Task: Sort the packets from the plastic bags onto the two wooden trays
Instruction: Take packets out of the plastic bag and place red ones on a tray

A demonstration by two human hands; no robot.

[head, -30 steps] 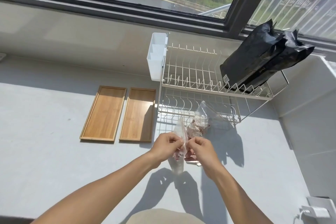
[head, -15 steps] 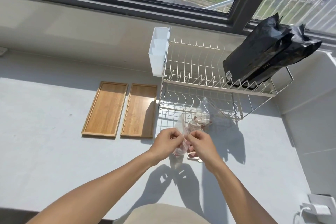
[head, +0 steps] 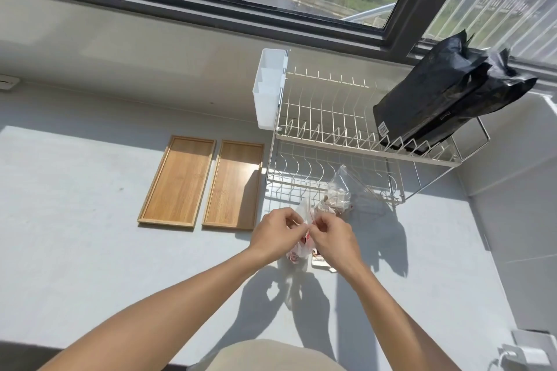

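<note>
My left hand (head: 278,233) and my right hand (head: 333,238) both pinch the top edge of a clear plastic bag (head: 298,251) with red-and-white packets inside, held just above the grey counter. A second clear bag (head: 337,196) of brownish packets stands behind it, against the foot of the dish rack. Under my right hand a small packet (head: 320,262) lies on the counter. Two bare wooden trays sit side by side to the left: the left tray (head: 177,179) and the right tray (head: 233,185).
A white wire dish rack (head: 337,141) with a white plastic caddy (head: 269,89) stands behind the bags. Two black pouches (head: 446,96) lean on its upper tier. A white charger (head: 524,355) lies at the bottom right. A window runs along the back.
My hands have stayed pinched on the bag's top edge, working at it. The bag has crumpled lower between them. The camera has tilted slightly.
</note>
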